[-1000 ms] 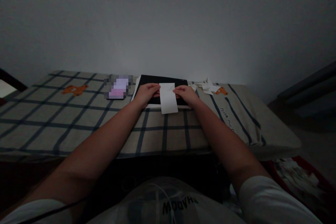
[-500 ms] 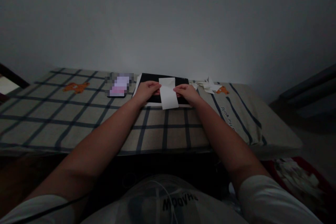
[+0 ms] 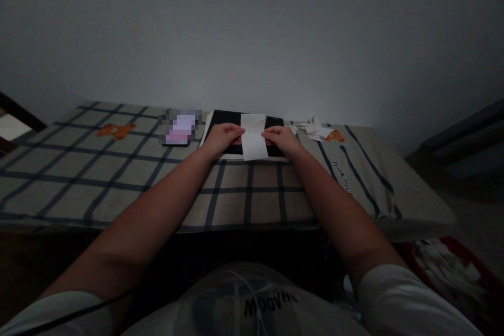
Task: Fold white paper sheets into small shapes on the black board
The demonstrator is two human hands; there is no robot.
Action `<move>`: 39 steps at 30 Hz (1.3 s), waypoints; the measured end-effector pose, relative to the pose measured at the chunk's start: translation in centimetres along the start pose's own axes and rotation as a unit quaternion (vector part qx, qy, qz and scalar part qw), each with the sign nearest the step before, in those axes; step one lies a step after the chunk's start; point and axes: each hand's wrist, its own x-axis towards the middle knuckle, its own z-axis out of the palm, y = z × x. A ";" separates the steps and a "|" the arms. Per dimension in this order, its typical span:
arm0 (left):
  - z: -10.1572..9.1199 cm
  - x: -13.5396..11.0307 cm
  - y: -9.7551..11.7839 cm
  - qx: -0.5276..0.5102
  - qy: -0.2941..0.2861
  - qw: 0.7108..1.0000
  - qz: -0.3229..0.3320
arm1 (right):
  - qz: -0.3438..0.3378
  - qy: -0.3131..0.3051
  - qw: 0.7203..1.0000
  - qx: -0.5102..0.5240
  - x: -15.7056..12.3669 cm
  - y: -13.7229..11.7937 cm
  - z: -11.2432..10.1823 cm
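Note:
Between my two hands hangs a strip of white paper (image 3: pixel 254 139), creased across its upper part. My left hand (image 3: pixel 223 136) pinches its left edge between thumb and fingers. On the opposite edge, my right hand (image 3: pixel 281 137) grips the paper the same way. Beneath it lies a flat black book or folder (image 3: pixel 228 117), with white sheets (image 3: pixel 207 127) showing at its left side and front. The fingers under the paper are partly hidden.
Crumpled or folded white paper pieces (image 3: pixel 314 128) lie to the right. A phone (image 3: pixel 181 128) with a lit, blurred screen rests at left. A checked cloth (image 3: pixel 232 194) covers the table against a wall (image 3: pixel 252 37). A red container (image 3: pixel 449 244) with pale scraps stands at lower right.
The paper strip has tilted slightly, its lower edge now a little higher and its top looking wider. Both hands keep their pinch on it and have barely shifted.

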 end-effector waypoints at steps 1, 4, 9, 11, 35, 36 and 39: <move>0.0 0.0 0.0 -0.002 -0.006 1.000 -0.008 | -0.002 0.005 1.000 -0.003 0.0 0.0 0.0; 0.0 0.0 -0.2 0.002 -0.026 0.999 -0.025 | -0.005 0.013 1.000 -0.008 0.1 0.1 -0.1; 0.1 0.0 -0.4 0.013 -0.017 1.000 -0.010 | 0.004 0.007 1.000 0.019 0.1 0.1 0.0; 0.1 0.1 -0.4 0.014 -0.006 1.000 -0.004 | 0.012 -0.004 1.000 0.025 0.0 0.1 0.0; 0.3 -0.2 0.1 0.016 -0.018 1.000 -0.011 | -0.004 0.001 1.000 0.007 0.4 0.5 -0.2; 0.3 -0.2 0.1 0.017 -0.022 1.000 -0.014 | -0.008 0.005 1.000 0.008 0.4 0.5 -0.2; 0.2 -0.2 0.0 0.022 -0.047 0.998 -0.034 | -0.015 0.018 1.000 0.011 0.5 0.4 -0.3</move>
